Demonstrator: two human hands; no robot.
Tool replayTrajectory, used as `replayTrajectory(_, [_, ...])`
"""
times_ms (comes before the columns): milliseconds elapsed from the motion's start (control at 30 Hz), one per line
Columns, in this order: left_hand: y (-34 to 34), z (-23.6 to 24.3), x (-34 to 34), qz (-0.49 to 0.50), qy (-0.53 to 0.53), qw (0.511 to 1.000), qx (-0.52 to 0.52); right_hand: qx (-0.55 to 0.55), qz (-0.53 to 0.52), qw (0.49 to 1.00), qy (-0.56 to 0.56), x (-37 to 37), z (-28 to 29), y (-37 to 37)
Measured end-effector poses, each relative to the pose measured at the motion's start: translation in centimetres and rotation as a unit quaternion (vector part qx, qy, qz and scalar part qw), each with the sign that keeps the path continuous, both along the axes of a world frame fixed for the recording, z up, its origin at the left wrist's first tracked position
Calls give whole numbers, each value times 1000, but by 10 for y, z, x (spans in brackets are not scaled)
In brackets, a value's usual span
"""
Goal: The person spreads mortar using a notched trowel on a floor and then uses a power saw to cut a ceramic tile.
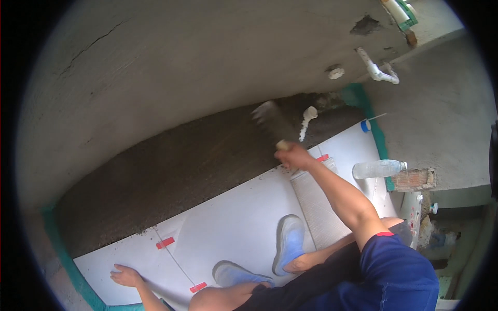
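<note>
My right hand (294, 155) is closed around the pale handle of a trowel (270, 122). The tool is smeared by motion, its broad end over the dark mortar bed (171, 160) along the wall. Below and left, my left hand (125, 276) lies with fingers stretched on a large white tile (104, 264), holding nothing. Red pieces, one of them a red strip (165, 243), cross the joints between the tiles. Under my right forearm lies a grey ribbed panel (321, 199); its material is unclear.
A plastic bottle (378, 169) lies on the right. A small blue round item (365, 126) sits at the tile corner. A white pipe end (309, 114) rises from the mortar; another white pipe (378, 72) juts from the wall. Green coating (378, 135) borders the tiles. My blue shoes (290, 241) rest on them.
</note>
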State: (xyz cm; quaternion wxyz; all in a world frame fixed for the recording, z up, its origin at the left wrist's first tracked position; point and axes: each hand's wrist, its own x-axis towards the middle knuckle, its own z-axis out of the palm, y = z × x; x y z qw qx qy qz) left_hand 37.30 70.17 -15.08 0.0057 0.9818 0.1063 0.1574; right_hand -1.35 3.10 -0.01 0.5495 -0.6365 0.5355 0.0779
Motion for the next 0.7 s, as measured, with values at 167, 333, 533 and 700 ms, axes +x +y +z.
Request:
replayTrajectory(167, [5,-3,-1,-2,-7,1000,25,187,-14,980,-68,16,10,39])
replayTrajectory(333, [8,-6,-4,-16,5,1000,17,95,-144,981,-84,-24,-4,2])
replayTrajectory(533, [-6,5,-10,-2,8,1000,-3,129,-244,953,-126,-25,4,-14])
replayTrajectory(700, [-27,16,-11,22,16,999,-27,103,-268,953,-97,14,-2,-7])
